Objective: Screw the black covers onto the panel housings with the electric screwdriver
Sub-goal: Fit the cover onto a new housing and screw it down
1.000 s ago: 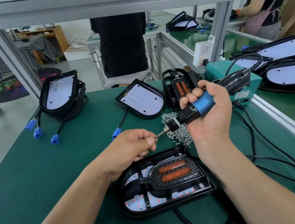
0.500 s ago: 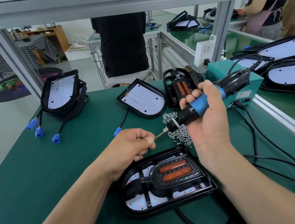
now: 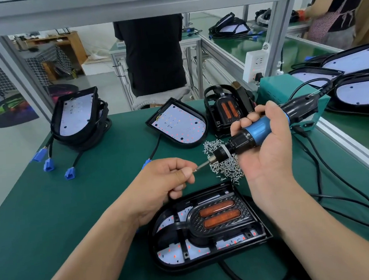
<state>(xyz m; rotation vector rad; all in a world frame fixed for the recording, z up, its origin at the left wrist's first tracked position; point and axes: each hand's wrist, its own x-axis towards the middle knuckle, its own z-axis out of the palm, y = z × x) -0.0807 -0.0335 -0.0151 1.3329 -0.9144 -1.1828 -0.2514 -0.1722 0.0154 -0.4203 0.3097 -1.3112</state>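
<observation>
The right hand [image 3: 269, 154] grips the screwdriver [image 3: 256, 131]. The left hand [image 3: 167, 183] pinches a screw [image 3: 195, 170] at its bit. Below them, the cover [image 3: 218, 226] sits in its housing [image 3: 262, 233] on the bench [image 3: 52, 218].

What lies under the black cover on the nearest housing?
Through openings in the black cover a white board with red dots shows; its middle is hidden beneath the ribbed centre.

No legible text anywhere.
</observation>
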